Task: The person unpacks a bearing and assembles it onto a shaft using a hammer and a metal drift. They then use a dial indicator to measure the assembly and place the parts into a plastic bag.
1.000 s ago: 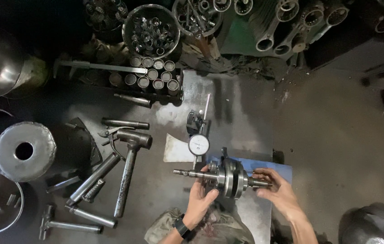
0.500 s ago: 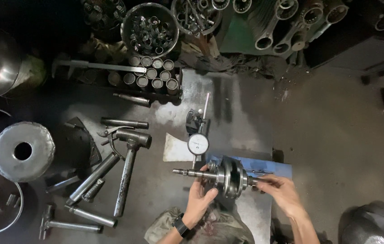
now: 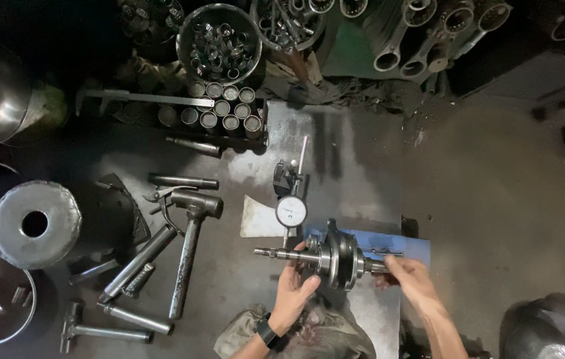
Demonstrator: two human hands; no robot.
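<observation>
A steel crankshaft point(image 3: 337, 256) with dark round webs lies level over a blue stand point(image 3: 410, 246). My left hand point(image 3: 297, 287) grips its left shaft close to the webs. My right hand point(image 3: 408, 276) holds the right shaft end. A dial gauge point(image 3: 291, 211) with a white face stands just behind the left shaft, its stem pointing down toward it. A black watch sits on my left wrist.
A hammer point(image 3: 189, 246) and several steel bars and punches lie on the dark floor to the left. A hollow steel cylinder point(image 3: 35, 225) and metal bowls stand far left. A tray of bushings point(image 3: 222, 113), a bowl of small parts and connecting rods point(image 3: 428, 40) are at the back.
The crankshaft has turned slightly between my hands and sits a little lower over the blue stand. My hands keep their hold on both shaft ends.
</observation>
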